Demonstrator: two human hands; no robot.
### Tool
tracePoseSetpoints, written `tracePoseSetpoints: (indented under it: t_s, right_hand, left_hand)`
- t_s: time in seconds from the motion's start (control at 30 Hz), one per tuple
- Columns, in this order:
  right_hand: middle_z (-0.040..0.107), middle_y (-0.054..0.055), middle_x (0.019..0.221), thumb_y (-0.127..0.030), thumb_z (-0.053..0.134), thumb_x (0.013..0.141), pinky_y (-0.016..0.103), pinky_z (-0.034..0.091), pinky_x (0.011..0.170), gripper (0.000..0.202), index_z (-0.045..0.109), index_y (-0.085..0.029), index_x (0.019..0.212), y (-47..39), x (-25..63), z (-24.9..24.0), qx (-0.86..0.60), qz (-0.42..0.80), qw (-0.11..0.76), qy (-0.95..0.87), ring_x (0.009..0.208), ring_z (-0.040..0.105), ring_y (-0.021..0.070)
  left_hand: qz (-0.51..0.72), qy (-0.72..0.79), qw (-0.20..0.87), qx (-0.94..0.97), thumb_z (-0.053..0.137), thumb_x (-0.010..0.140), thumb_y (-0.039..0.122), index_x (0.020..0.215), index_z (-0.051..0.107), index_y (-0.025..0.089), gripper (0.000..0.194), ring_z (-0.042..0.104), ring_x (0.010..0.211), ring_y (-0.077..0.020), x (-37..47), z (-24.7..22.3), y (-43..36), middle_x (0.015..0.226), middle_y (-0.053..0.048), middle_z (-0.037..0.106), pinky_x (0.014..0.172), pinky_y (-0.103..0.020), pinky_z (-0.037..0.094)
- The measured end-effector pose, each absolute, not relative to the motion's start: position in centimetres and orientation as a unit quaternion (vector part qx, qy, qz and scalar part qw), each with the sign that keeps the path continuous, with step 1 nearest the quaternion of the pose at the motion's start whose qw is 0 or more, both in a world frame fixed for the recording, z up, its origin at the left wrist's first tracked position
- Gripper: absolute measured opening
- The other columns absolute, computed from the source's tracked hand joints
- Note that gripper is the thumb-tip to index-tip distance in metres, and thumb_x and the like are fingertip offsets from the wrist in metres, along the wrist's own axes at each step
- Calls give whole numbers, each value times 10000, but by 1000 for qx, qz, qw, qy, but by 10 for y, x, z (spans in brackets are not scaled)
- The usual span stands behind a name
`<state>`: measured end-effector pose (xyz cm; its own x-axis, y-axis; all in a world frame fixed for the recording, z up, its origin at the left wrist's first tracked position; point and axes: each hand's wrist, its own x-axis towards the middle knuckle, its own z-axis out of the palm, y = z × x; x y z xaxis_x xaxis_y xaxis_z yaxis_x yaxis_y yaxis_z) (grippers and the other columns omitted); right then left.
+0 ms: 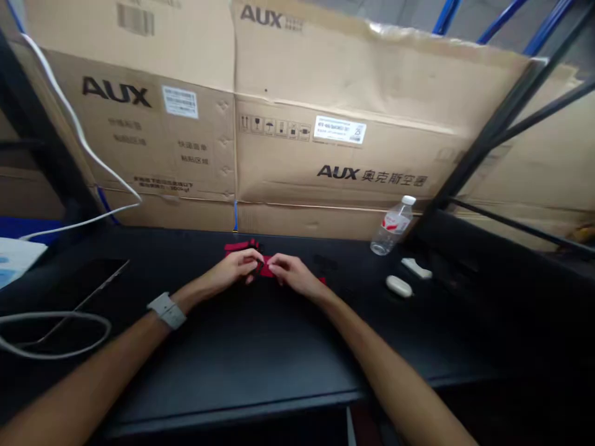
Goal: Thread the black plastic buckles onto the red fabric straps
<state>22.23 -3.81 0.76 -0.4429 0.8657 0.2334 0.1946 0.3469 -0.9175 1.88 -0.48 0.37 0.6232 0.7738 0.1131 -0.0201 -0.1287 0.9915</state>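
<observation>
A red strap-like item [266, 267] with black parts lies across the middle of the black table [242, 353], partly covered by my fingers. My left hand [237, 266], with a light watch band on its wrist, pinches a black part of it. Close by on the right, my right hand [292, 272] has its thumb and fingers pressed together at the red piece. More red fabric shows behind my left hand, and a small red bit peeks out beside my right wrist. The fine details between the fingertips are too small to tell.
At the right stand a clear bottle [393, 228], a white oval case [398, 287] and a small white object [416, 268]. A dark tablet-like object [86, 279] and a looped white cable [105, 322] lie left. Cardboard [279, 155] rises behind the table.
</observation>
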Motion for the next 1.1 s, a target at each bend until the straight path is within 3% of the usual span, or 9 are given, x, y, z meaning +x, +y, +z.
tracePoseSetpoints:
  t_s: [0.13, 0.3, 0.47, 0.67, 0.93, 1.1]
  right_hand:
    - [510, -37, 661, -462, 564, 849, 217, 388, 551, 293, 551, -169, 867, -35, 220, 1, -348, 474, 392, -707, 548, 468, 85]
    - [589, -1, 775, -499, 526, 867, 281, 486, 649, 330, 495, -200, 1001, -38, 213, -1, -327, 559, 412, -641, 643, 591, 120]
    - [556, 17, 967, -423, 677, 771, 253, 463, 664, 280, 585, -194, 903, -41, 213, 3, -331, 483, 425, -691, 699, 560, 96]
    - [533, -34, 679, -459, 633, 794, 227, 388, 567, 298, 526, -191, 872, -41, 216, 9, -329, 541, 434, -641, 579, 492, 91]
    - [488, -65, 755, -237, 661, 704, 182, 326, 473, 409, 467, -214, 1063, -42, 215, 8, -380, 520, 438, -627, 531, 455, 57]
    - [530, -29, 883, -154, 646, 658, 184, 372, 518, 461, 458, -210, 1076, -43, 213, 7, -385, 531, 417, -629, 604, 501, 61]
  left_hand:
    - [320, 256, 641, 648, 678, 764, 338, 945, 539, 151, 295, 568, 541, -114, 21, 4, -8, 652, 14, 616, 558, -230, 410]
    - [331, 269, 659, 620, 727, 701, 247, 900, 519, 158, 301, 622, 563, -133, 23, 3, -7, 726, -13, 662, 583, -267, 484]
    - [329, 295, 662, 605, 763, 671, 252, 927, 539, 142, 357, 653, 584, -148, 22, 6, -11, 732, -15, 663, 627, -305, 525]
    - [321, 318, 664, 596, 781, 677, 330, 889, 548, 133, 371, 675, 604, -164, 22, 1, -8, 702, -3, 637, 642, -317, 545]
    - [325, 311, 674, 587, 781, 684, 339, 886, 542, 135, 373, 676, 581, -167, 23, -1, -7, 688, -13, 652, 602, -301, 542]
    - [310, 306, 666, 606, 757, 715, 350, 888, 536, 134, 354, 676, 579, -170, 24, 5, -12, 669, -27, 668, 610, -308, 541]
